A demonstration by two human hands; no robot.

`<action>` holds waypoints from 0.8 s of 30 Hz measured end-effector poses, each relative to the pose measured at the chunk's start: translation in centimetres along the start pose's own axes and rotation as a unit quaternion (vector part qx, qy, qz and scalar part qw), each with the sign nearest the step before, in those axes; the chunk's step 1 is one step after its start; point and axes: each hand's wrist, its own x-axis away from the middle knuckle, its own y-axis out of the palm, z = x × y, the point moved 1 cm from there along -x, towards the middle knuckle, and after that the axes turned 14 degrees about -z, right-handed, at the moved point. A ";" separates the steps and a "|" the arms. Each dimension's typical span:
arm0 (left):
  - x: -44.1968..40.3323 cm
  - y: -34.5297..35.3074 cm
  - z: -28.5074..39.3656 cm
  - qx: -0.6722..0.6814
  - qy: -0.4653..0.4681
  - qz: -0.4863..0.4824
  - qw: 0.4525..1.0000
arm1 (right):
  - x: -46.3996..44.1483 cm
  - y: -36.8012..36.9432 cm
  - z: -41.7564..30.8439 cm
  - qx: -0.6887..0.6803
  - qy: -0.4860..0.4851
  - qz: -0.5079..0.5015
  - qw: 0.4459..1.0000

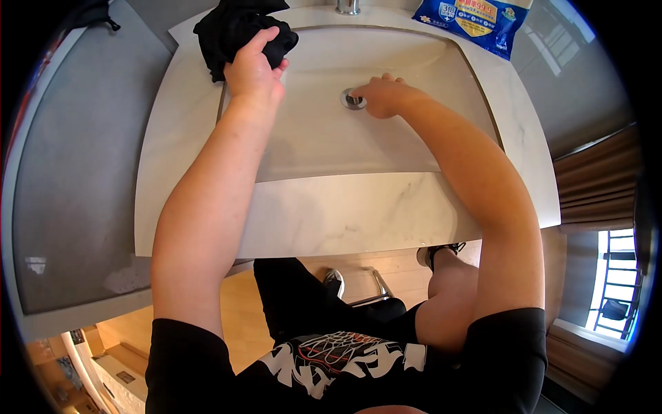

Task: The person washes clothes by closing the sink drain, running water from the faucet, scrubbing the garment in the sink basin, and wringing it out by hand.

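Note:
My left hand (254, 72) is closed on a bunched black cloth (221, 38) above the back left corner of the sink, with the thumb across the cloth. Down in the white basin (310, 145), my right hand (386, 95) is at the round metal drain (353, 99). Its index finger and thumb are at the drain, and the fingers are partly hidden behind the hand. Whether they grip the drain stopper cannot be made out.
A blue packet (476, 24) lies on the marble-patterned counter (345, 221) at the back right. The metal tap base (348, 7) stands behind the basin. A grey panel (76, 165) is on the left, and a brown curtain (596, 176) hangs on the right.

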 end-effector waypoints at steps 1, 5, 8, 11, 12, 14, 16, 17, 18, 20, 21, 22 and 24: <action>0.0 0.0 0.0 0.000 -0.002 0.005 1.000 | 0.0 0.0 0.0 -0.002 0.003 -0.005 1.000; -0.4 -0.2 -0.3 0.001 -0.003 0.028 1.000 | -0.2 0.1 0.0 -0.001 0.007 -0.003 1.000; -0.4 -0.4 -0.4 -0.001 -0.008 0.022 1.000 | -0.3 0.2 0.3 -0.002 0.007 -0.008 1.000; -0.7 -0.4 -0.4 0.004 -0.012 0.038 0.999 | -0.4 0.2 0.3 -0.005 0.009 -0.011 1.000; -0.5 -0.2 -0.4 0.007 -0.015 0.048 0.999 | -0.2 0.2 0.3 -0.007 0.008 -0.010 1.000; -0.2 0.1 -0.2 0.001 -0.024 0.038 0.999 | -0.2 0.1 0.3 -0.008 0.009 -0.009 1.000; 0.0 0.1 -0.1 0.003 -0.029 0.018 0.999 | -0.2 0.1 0.3 -0.008 0.012 -0.012 1.000; 0.0 0.0 -0.3 0.008 -0.031 0.003 0.999 | -0.1 0.2 0.4 -0.013 0.009 -0.012 1.000; 0.2 0.2 -0.2 0.014 -0.032 -0.014 0.999 | 0.1 0.3 0.3 -0.017 0.008 -0.009 1.000; 0.7 0.6 -0.1 0.004 -0.023 -0.011 1.000 | 0.0 0.0 0.3 -0.017 0.006 -0.009 1.000; 1.0 0.7 0.0 -0.004 -0.021 -0.008 1.000 | -0.1 0.0 0.3 -0.016 0.006 -0.013 1.000; 1.0 0.8 0.0 -0.005 -0.026 -0.006 1.000 | -0.1 0.0 0.3 -0.018 0.007 -0.019 1.000; 0.9 0.7 0.0 -0.008 -0.033 -0.001 0.999 | 0.0 0.0 0.3 -0.016 0.008 -0.016 1.000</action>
